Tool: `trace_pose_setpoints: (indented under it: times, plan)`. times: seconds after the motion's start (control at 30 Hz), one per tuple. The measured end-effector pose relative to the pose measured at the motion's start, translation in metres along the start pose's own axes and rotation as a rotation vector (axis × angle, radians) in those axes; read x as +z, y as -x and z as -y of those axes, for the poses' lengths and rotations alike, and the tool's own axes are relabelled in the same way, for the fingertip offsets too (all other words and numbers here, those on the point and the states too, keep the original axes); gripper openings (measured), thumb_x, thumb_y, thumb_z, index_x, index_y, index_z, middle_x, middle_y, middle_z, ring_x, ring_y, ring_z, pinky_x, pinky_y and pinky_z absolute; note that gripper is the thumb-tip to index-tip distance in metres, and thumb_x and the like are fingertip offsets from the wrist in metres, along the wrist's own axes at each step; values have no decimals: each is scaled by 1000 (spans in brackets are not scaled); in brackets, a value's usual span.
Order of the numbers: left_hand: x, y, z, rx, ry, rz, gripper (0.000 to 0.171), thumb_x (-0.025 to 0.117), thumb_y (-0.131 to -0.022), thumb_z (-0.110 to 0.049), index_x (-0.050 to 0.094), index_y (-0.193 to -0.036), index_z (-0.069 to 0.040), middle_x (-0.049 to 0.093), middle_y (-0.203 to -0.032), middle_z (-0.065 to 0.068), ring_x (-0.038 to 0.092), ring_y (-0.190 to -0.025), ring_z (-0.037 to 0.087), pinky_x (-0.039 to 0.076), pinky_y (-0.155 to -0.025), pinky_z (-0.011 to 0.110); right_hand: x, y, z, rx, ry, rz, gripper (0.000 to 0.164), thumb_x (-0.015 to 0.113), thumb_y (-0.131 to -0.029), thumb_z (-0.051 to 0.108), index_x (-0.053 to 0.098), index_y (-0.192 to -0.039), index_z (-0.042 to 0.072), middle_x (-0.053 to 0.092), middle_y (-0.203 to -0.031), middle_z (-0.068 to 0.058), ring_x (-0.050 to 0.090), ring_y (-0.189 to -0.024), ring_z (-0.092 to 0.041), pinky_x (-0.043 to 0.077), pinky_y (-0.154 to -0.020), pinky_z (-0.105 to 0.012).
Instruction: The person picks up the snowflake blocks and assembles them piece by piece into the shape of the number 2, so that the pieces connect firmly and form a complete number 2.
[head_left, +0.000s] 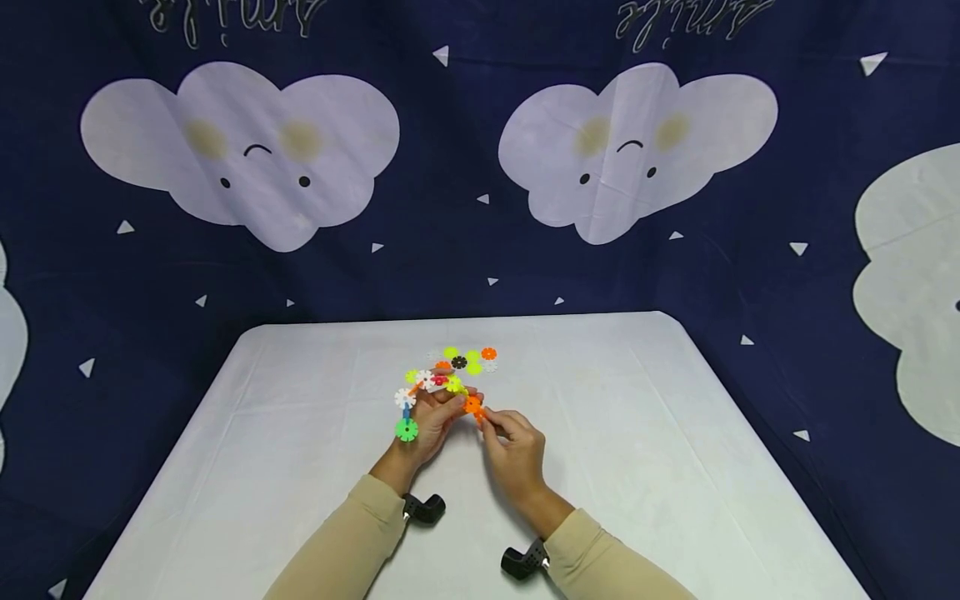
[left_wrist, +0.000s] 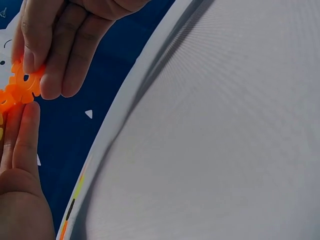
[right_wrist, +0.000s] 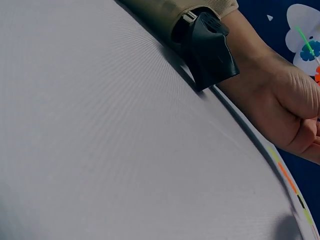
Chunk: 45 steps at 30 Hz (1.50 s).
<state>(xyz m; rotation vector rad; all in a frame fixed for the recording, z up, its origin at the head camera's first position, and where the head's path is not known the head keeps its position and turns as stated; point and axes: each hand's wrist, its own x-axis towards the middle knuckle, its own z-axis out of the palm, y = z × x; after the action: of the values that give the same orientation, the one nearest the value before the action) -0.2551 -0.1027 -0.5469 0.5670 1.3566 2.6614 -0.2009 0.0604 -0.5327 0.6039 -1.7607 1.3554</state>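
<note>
A curved chain of notched plastic snowflake discs runs along my left hand [head_left: 433, 421], which holds it between thumb and fingers near its orange end. At the chain's near left end is a green disc [head_left: 407, 430], joined to a blue disc [head_left: 407, 412] seen edge-on. White, red and yellow discs follow along the curve. My right hand [head_left: 517, 454] pinches an orange disc at the other end, close to the left thumb. In the left wrist view, the right hand's fingers [left_wrist: 70, 55] grip an orange disc [left_wrist: 26, 82], with the left fingertips just below it.
Behind the hands, loose discs lie on the white table [head_left: 637, 433]: several yellow-green, a black disc [head_left: 459, 362], an orange disc [head_left: 489, 354] and pale ones. A dark blue cloth with clouds hangs beyond the far table edge. Each wrist carries a black camera [head_left: 425, 509].
</note>
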Motion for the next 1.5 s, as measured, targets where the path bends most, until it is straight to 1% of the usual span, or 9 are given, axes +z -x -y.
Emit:
trace_pose_setpoints:
  times: [0.2,0.37,0.63,0.73,0.9,1.03,1.2,1.33,1.5]
  plan:
    - [-2,-1,1,1,-30,50,47,45,-104,20,45,-142,-9,76,-113,16,73,-107,30,59,-95,38,-4,-7,14,-51,39,8,28,76,-68,-34,73,-92,-20,69,-79,-24,72,-62,-35,63,-57,-33]
    - [-5,-2,5,39,-38,53,46,48,-106,16,43,-146,-5,74,-116,22,73,-108,32,59,-96,41,-1,1,-2,-37,18,30,30,77,-72,-31,73,-99,-19,70,-83,-23,74,-66,-33,63,-61,-28]
    - [-6,0,7,70,-20,91,64,49,-100,23,38,-155,-8,69,-124,28,71,-112,37,58,-99,43,0,10,-24,-2,-47,56,29,79,-81,-21,75,-108,-13,72,-90,-21,76,-72,-30,62,-68,-23]
    - [-5,-1,6,61,-5,50,66,50,-100,23,33,-157,-4,69,-122,26,72,-109,35,58,-98,41,0,9,-26,27,-68,83,27,78,-85,-17,74,-111,-11,72,-91,-20,76,-72,-29,63,-67,-24]
    - [-5,-4,1,36,39,-112,69,55,-102,17,21,-160,0,70,-119,25,74,-102,35,59,-96,39,-1,3,-32,45,-35,78,23,75,-90,-13,74,-112,-7,72,-92,-12,74,-70,-24,62,-62,-24]
    - [-6,-6,-1,57,79,-200,55,55,-104,13,30,-150,-7,72,-116,24,75,-99,32,60,-92,36,-1,-6,-39,96,28,81,20,73,-94,-8,75,-113,-2,72,-93,-9,74,-72,-22,63,-62,-25]
    - [-9,-7,-3,74,126,-233,44,56,-106,7,34,-138,-13,74,-115,21,75,-99,30,61,-90,32,4,-15,-59,236,179,195,22,75,-93,-2,73,-115,-5,70,-100,-14,71,-85,-26,63,-76,-37]
    - [-11,-8,-5,71,156,-259,44,57,-106,5,34,-138,-13,74,-116,21,75,-100,31,61,-92,34,10,-25,-78,338,341,308,31,78,-90,3,70,-118,-7,66,-114,-20,63,-104,-37,55,-93,-49]
    - [-11,-7,-9,57,167,-312,43,55,-107,5,34,-140,-14,73,-115,18,75,-98,29,62,-84,27,21,-42,-101,428,491,399,36,77,-95,9,67,-126,-6,65,-128,-22,55,-119,-42,45,-105,-51]
